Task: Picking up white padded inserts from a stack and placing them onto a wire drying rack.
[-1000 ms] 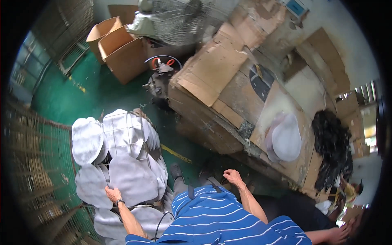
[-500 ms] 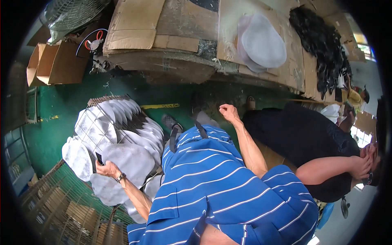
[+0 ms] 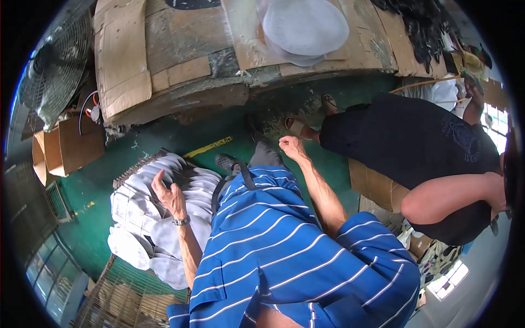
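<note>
Above a wire rack (image 3: 136,158) full of thin, white, rounded sheets (image 3: 131,208) hangs my left hand (image 3: 170,198), open, its thumb and fingers spread, with nothing in it. The sheets stand in overlapping rows, and larger ones lean at the near end. A small dark patch (image 3: 149,240) shows among them. My right hand (image 3: 292,147) is held out in front of my body over the green floor, its fingers curled closed, with nothing showing in them. More pale rounded sheets (image 3: 306,27) lie stacked on the cardboard-covered table (image 3: 180,54) ahead.
At the right stands another person in black clothes (image 3: 404,147), close to my right arm. A large fan (image 3: 57,68) and an open cardboard box (image 3: 76,145) are at the far left. Black strips (image 3: 424,33) lie on the table's right end. A wire cage (image 3: 126,295) stands near left.
My left hand has lifted off the white sheets and moved forward and right, fingers spreading. The right hand stays closed. The view has turned, and the table now sits higher and further left.
</note>
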The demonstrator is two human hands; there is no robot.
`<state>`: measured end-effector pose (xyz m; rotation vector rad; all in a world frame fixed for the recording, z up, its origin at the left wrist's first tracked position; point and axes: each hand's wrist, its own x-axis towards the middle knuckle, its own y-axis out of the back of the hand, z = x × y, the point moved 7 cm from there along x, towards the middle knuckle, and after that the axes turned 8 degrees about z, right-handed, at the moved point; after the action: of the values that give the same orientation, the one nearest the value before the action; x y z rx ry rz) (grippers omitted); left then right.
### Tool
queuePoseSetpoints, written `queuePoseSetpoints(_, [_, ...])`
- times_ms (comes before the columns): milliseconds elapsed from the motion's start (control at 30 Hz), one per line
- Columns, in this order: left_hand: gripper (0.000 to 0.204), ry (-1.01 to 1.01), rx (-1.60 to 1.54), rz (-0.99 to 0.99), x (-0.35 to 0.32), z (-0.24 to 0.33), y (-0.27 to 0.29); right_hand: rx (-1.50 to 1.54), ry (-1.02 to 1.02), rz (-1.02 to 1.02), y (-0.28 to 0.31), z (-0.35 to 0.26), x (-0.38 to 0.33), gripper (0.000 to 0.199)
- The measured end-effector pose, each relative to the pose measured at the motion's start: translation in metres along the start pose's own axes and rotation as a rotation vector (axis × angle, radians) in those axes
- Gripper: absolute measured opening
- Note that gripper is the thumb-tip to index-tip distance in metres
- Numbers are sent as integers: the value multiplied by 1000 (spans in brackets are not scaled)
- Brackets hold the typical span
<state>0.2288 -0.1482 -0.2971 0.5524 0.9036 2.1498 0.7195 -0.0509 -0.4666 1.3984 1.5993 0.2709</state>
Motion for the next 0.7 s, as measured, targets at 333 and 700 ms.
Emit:
queuePoseSetpoints(333, [28,236,-255,-451,-45,9,-65,41,118,-63,-3,-40,35,30])
queuePoseSetpoints(700, [42,235,-236,-467,-46,53,-77,87,533,268,104,-177,79,17])
